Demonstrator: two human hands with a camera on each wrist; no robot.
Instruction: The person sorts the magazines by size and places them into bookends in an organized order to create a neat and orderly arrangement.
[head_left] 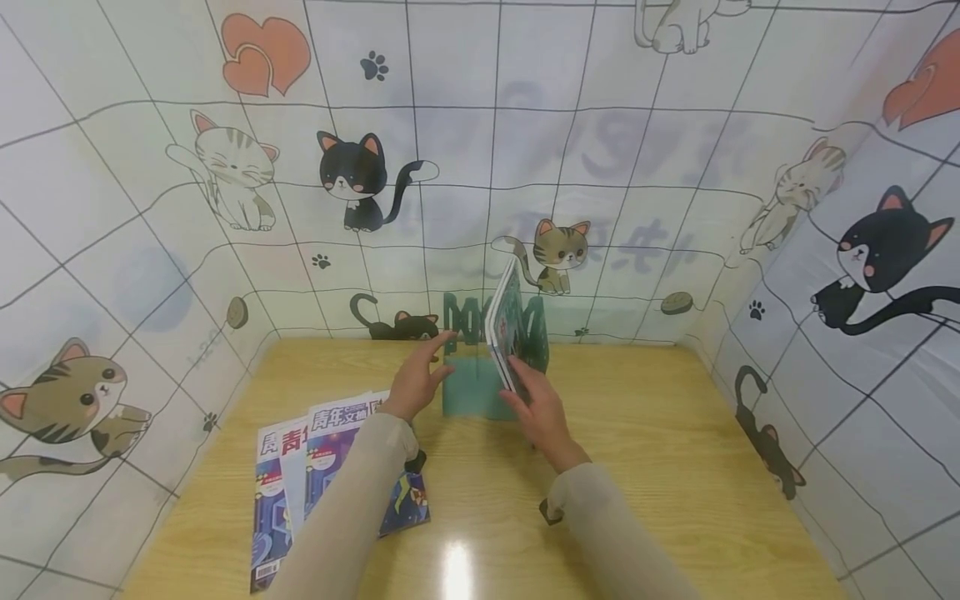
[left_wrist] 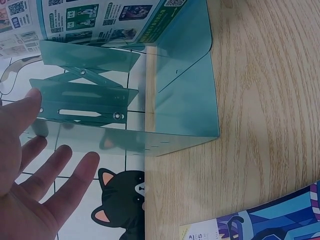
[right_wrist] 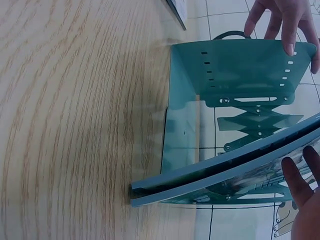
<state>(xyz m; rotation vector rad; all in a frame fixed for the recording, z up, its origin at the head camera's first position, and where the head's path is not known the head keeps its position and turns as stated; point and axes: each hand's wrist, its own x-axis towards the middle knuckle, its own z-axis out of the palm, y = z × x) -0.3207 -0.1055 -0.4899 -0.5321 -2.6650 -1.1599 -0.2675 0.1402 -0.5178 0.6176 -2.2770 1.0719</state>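
The right fingers (head_left: pixel 531 385) pinch two magazines (head_left: pixel 506 317) tilted within the stand (head_left: pixel 472 387); the left fingers (left_wrist: pixel 77 182) spread loosely at its left wall (right_wrist: pixel 245 62). I'd steady that wall, then square the magazines upright.

Two thin magazines (head_left: pixel 510 325), close together, tilt upright at the open green bookstand (head_left: pixel 472 389)'s right side.

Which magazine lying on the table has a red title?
The pale paper magazine, second from left in the fan; the purple-blue magazines on both sides show no red title.
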